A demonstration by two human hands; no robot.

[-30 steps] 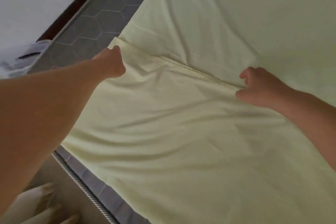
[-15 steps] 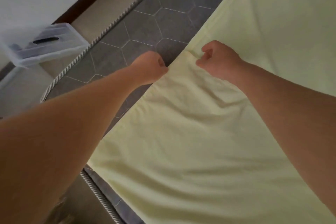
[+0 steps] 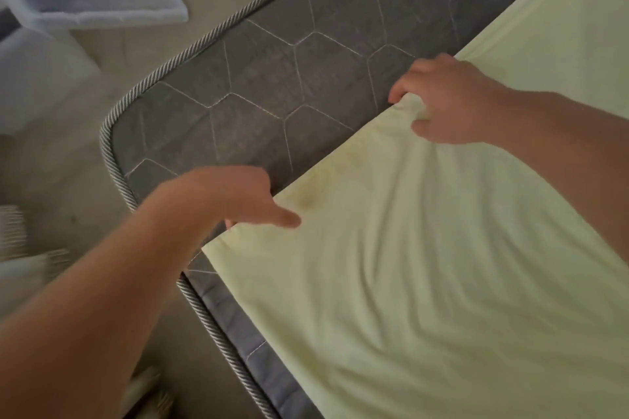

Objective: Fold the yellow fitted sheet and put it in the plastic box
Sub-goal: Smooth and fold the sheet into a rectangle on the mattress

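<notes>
The sheet lies spread on the grey mattress, filling the picture from the centre out toward 4 o'clock. Its free edge runs as a straight diagonal from 7 o'clock up to 1 o'clock, and both hands sit on that line.

The right hand is at the 1 o'clock end of the held stretch, fingers curled tight round a bunched bit of the edge. The left hand is at the 7 o'clock end, close to the sheet's corner. Its thumb lies flat on top of the cloth and a fingertip peeks out beneath the edge, so it looks like a pinch, though the view is blurred.

From both sets of fingers the bulk of the sheet lies toward 4 o'clock, so I judge the next fold carries this edge that way. The box sits on the floor at 10 o'clock, well apart and nearer the left hand.
</notes>
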